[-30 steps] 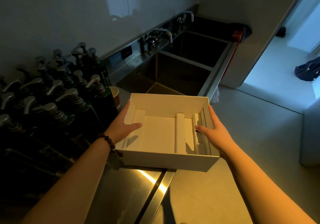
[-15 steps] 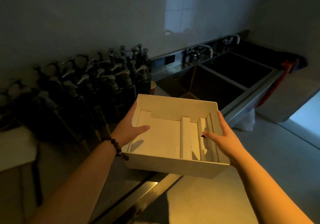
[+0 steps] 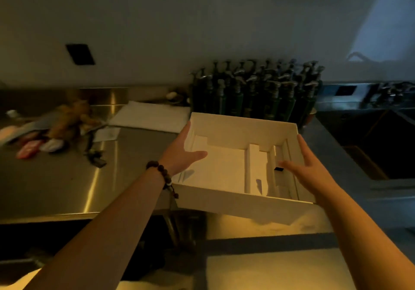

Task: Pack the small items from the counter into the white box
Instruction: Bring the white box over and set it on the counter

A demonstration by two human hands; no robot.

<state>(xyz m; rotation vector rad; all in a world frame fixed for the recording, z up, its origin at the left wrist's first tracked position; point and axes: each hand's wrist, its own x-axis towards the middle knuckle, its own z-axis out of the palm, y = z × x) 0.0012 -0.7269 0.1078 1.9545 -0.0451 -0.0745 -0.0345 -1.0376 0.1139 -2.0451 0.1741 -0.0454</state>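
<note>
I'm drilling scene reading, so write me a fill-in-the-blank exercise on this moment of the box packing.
1. The white box is held by ____ hands, the left hand and the right hand.
2. A beaded bracelet sits on the ____ wrist.
3. The dark pump bottles stand against the ____.
4. The small items lie on the counter to the ____ of the box.

Missing words: two; left; wall; left

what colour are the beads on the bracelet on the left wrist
Dark brown, with one pale bead, on the bracelet; only the head view shows it.
</note>
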